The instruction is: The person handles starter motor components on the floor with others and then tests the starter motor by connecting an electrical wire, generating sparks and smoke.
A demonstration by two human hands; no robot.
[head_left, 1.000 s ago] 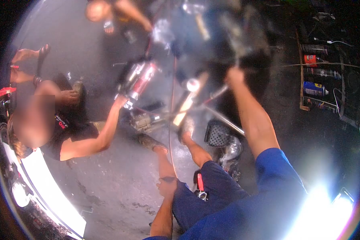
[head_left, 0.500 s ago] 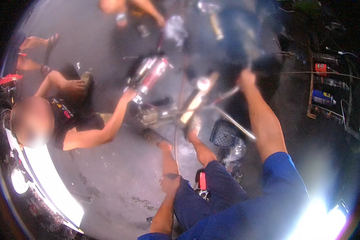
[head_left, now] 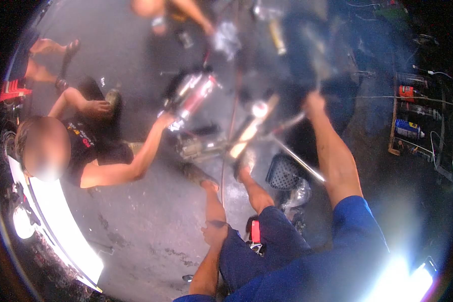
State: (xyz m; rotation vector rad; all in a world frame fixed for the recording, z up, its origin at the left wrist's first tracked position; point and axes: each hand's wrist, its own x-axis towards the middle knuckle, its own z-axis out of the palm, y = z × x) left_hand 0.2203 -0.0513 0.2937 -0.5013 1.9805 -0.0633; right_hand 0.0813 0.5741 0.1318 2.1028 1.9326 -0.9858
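My right hand (head_left: 314,104) is stretched forward, closed around a thin bar or handle whose details are blurred. Close to its left is a reddish rod (head_left: 290,122). My left hand (head_left: 215,233) rests on my left knee, holding nothing visible. Between my feet and the blurred work area lies a long pale piece (head_left: 246,133), with a round white item (head_left: 259,109) by it. A metal bar (head_left: 301,160) slants below my right hand. A co-worker's hand (head_left: 166,120) touches a shiny red and silver part (head_left: 194,98).
A dark perforated tray (head_left: 284,173) sits right of my foot. A cable (head_left: 235,100) crosses the floor. At the right, a wooden-edged rack (head_left: 393,136) holds a blue can (head_left: 408,129) and a red container (head_left: 406,93). Another person's arm (head_left: 192,12) reaches in at the top.
The view has shifted, so the scene sits farther right in the frame. My right hand stays closed on the bar, and my left hand remains on my knee.
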